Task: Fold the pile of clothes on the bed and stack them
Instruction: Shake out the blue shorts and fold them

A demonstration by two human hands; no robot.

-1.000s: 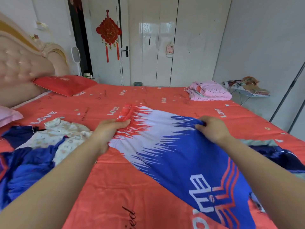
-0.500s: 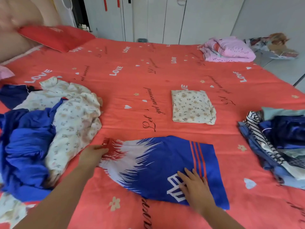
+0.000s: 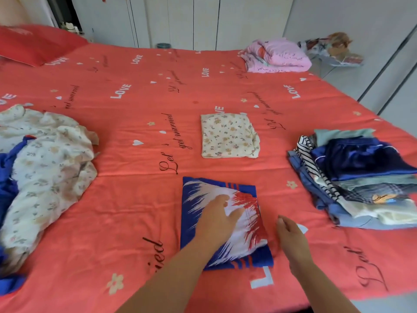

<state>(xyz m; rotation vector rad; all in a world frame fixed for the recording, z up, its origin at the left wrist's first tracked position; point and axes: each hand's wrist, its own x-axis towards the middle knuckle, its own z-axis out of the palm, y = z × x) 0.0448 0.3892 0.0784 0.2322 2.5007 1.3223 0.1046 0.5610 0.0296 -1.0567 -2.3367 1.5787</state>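
A person leans over the bed [image 3: 135, 199], which has a red sheet with words on it. Near the close edge lies a blue, white and red cloth [image 3: 203, 193], folded into a small square. The left hand [image 3: 216, 219] lies flat on top of it. Its fingers are straight and a little apart, pressing down and holding nothing. The right hand [image 3: 291, 236] is just beside the cloth, on its right side. Its fingers are loose and it has nothing in it. I cannot tell if it touches the sheet.

Farther off, in the middle of the bed, sits a little folded cloth with flowers [image 3: 228, 136], well apart from the blue one. On the right side is a stack of folded clothes [image 3: 361, 177], dark blue on top, with stripes and pale blue lower down. On the left side is a messy pile [image 3: 45, 166] not folded yet, flowery cream cloth mixed with bright blue cloth. At the far right corner lies a pink blanket [image 3: 277, 56], and at the far left a red pillow [image 3: 33, 44]
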